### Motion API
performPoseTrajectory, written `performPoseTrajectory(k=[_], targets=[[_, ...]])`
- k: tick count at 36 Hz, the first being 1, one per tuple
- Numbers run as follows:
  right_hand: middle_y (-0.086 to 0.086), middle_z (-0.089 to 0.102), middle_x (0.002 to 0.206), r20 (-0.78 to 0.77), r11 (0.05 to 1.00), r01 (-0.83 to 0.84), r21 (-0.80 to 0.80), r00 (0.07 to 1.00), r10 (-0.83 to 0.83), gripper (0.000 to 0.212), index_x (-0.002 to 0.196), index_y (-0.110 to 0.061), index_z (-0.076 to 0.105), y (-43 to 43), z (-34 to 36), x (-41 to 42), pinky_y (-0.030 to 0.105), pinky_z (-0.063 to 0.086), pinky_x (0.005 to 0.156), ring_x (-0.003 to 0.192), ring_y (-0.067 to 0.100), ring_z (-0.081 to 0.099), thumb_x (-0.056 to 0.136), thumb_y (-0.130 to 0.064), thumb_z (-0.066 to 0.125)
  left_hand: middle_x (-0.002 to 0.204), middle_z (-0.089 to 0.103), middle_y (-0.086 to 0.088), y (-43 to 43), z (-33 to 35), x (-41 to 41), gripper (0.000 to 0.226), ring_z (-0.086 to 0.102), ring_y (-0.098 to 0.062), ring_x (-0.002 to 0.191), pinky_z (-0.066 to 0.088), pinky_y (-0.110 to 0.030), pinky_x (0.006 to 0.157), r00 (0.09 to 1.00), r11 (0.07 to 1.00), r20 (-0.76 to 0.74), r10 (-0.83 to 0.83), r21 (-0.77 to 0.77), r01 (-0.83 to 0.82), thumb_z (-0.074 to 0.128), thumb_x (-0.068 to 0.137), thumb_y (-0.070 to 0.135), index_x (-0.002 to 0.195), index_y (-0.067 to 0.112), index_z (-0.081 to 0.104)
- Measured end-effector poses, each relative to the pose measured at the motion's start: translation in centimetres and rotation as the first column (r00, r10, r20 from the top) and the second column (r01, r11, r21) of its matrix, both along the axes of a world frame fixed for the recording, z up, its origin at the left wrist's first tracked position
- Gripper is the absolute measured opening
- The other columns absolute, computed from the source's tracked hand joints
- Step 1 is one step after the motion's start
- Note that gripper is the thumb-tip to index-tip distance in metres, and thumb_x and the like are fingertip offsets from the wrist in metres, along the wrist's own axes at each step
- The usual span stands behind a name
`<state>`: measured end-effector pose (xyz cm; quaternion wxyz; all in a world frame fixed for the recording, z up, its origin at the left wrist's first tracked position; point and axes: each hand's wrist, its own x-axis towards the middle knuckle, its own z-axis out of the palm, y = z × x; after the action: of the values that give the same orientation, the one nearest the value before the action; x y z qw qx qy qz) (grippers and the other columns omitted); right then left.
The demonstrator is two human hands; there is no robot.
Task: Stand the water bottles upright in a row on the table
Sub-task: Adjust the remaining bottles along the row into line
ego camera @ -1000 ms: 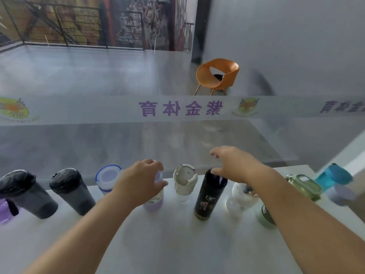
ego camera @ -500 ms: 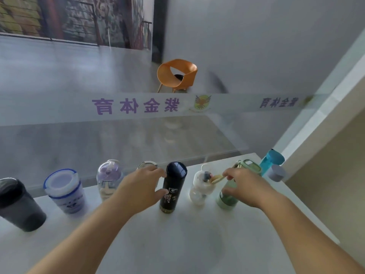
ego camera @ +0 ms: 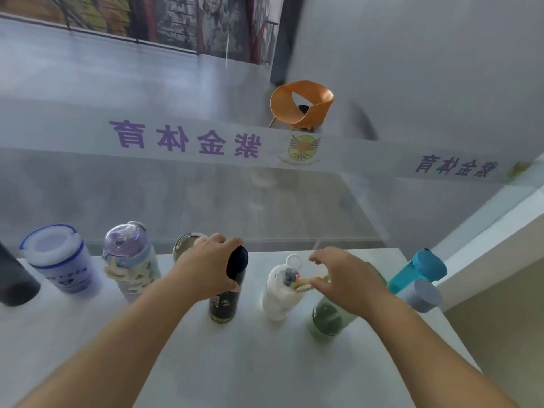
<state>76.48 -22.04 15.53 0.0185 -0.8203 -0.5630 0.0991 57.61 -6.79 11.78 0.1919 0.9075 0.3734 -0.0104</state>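
Since a moment ago his right hand point(ego camera: 350, 281) has lifted, fingers spread wide, over the upright green bottle point(ego camera: 329, 319); left hand point(ego camera: 206, 269) grips the black bottle point(ego camera: 225, 301).

The left hand point(ego camera: 207, 267) hides the black bottle's point(ego camera: 225, 301) upper half, and the dark bottle point(ego camera: 13, 282) at nine o'clock is cut off.

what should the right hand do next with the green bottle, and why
Probably close the right hand on the green bottle and nudge it back. Its base sits nearer the camera than the white bottle and black bottle, and the open fingers hover over its top.
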Motion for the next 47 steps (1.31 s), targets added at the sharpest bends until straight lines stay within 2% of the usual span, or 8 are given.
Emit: performPoseTrajectory(k=[6, 10, 13, 17, 29, 37, 41, 47], targets=[[-0.003, 0.056, 0.132, 0.013, 0.988, -0.152, -0.002, 0.988, 0.152, 0.046, 0.133, -0.023, 0.049, 2.8, -2.0, 1.5, 0.031, 0.048, 0.094, 0.115, 0.019, 0.054, 0.091, -0.040, 0.057, 0.118, 0.051, 0.000, -0.5, -0.3, 1.2, 0.063, 0.049, -0.025, 0.110, 0.043, -0.032, 0.086, 0.990, 0.992, 0.076, 0.118, -0.056, -0.114, 0.071, 0.073, 0.035, 0.129, 0.032, 0.041], [0.002, 0.051, 0.131, 0.009, 0.971, -0.209, -0.118, 0.977, 0.211, 0.047, 0.133, -0.019, 0.046, 4.6, -3.3, 1.9, 0.037, 0.045, 0.092, 0.119, 0.025, 0.048, 0.091, -0.039, 0.055, 0.119, 0.052, 0.000, -0.5, -0.4, 2.0, 0.065, 0.049, -0.025, 0.110, 0.042, -0.032, 0.087, 0.982, 0.985, 0.087, 0.167, -0.047, -0.163, 0.072, 0.072, 0.036, 0.129, 0.031, 0.041], [0.006, 0.052, 0.125, 0.000, 0.954, -0.228, -0.193, 0.973, 0.233, 0.045, 0.128, -0.015, 0.047, 5.6, -4.5, 1.8, 0.036, 0.043, 0.084, 0.114, 0.028, 0.049, 0.090, -0.037, 0.055, 0.119, 0.052, 0.000, -0.4, -0.4, 2.6, 0.065, 0.049, -0.024, 0.108, 0.040, -0.030, 0.083, 0.978, 0.982, 0.091, 0.186, -0.046, -0.182, 0.072, 0.072, 0.035, 0.129, 0.030, 0.041], [0.006, 0.050, 0.123, -0.063, 0.932, -0.229, -0.280, 0.974, 0.220, 0.048, 0.122, -0.017, 0.046, 6.3, -5.9, 1.7, 0.036, 0.042, 0.082, 0.115, 0.029, 0.047, 0.084, -0.040, 0.063, 0.117, 0.051, 0.000, 0.0, -0.3, 3.6, 0.064, 0.047, -0.020, 0.095, 0.038, -0.027, 0.076, 0.978, 0.981, 0.091, 0.190, -0.056, -0.186, 0.072, 0.072, 0.035, 0.129, 0.031, 0.041], [0.013, 0.040, 0.129, -0.049, 0.908, -0.176, -0.380, 0.984, 0.170, 0.072, 0.130, -0.017, 0.041, 7.2, -7.7, 1.3, 0.042, 0.046, 0.087, 0.121, 0.032, 0.037, 0.074, -0.048, 0.074, 0.108, 0.044, 0.004, 1.6, -0.2, 6.0, 0.068, 0.047, -0.021, 0.096, 0.041, -0.030, 0.078, 0.979, 0.983, 0.121, 0.163, -0.106, -0.150, 0.075, 0.070, 0.029, 0.129, 0.031, 0.042], [0.013, 0.047, 0.118, -0.045, 0.915, -0.136, -0.379, 0.991, 0.129, 0.058, 0.117, -0.012, 0.053, 8.3, -7.4, 1.0, 0.034, 0.042, 0.069, 0.113, 0.030, 0.042, 0.069, -0.033, 0.078, 0.118, 0.049, 0.000, 2.3, -0.2, 5.9, 0.071, 0.048, -0.021, 0.101, 0.042, -0.030, 0.080, 0.982, 0.985, 0.125, 0.139, -0.121, -0.123, 0.077, 0.070, 0.028, 0.131, 0.030, 0.041], [0.013, 0.047, 0.121, -0.011, 0.923, -0.090, -0.375, 0.996, 0.093, 0.053, 0.116, -0.013, 0.052, 8.9, -7.3, 1.4, 0.033, 0.041, 0.070, 0.115, 0.029, 0.041, 0.071, -0.029, 0.075, 0.120, 0.050, -0.001, 2.5, -0.2, 5.9, 0.070, 0.046, -0.019, 0.100, 0.043, -0.030, 0.081, 0.984, 0.987, 0.130, 0.124, -0.115, -0.110, 0.077, 0.071, 0.029, 0.131, 0.030, 0.041], [0.014, 0.049, 0.125, 0.018, 0.917, 0.002, -0.399, 1.000, 0.006, 0.059, 0.122, -0.012, 0.048, 10.0, -7.0, 2.6, 0.033, 0.042, 0.069, 0.120, 0.032, 0.043, 0.072, -0.026, 0.075, 0.123, 0.051, -0.001, 2.3, -0.1, 6.6, 0.070, 0.049, -0.022, 0.106, 0.043, -0.029, 0.082, 0.985, 0.991, 0.144, 0.097, -0.106, -0.082, 0.076, 0.072, 0.029, 0.132, 0.029, 0.042]])
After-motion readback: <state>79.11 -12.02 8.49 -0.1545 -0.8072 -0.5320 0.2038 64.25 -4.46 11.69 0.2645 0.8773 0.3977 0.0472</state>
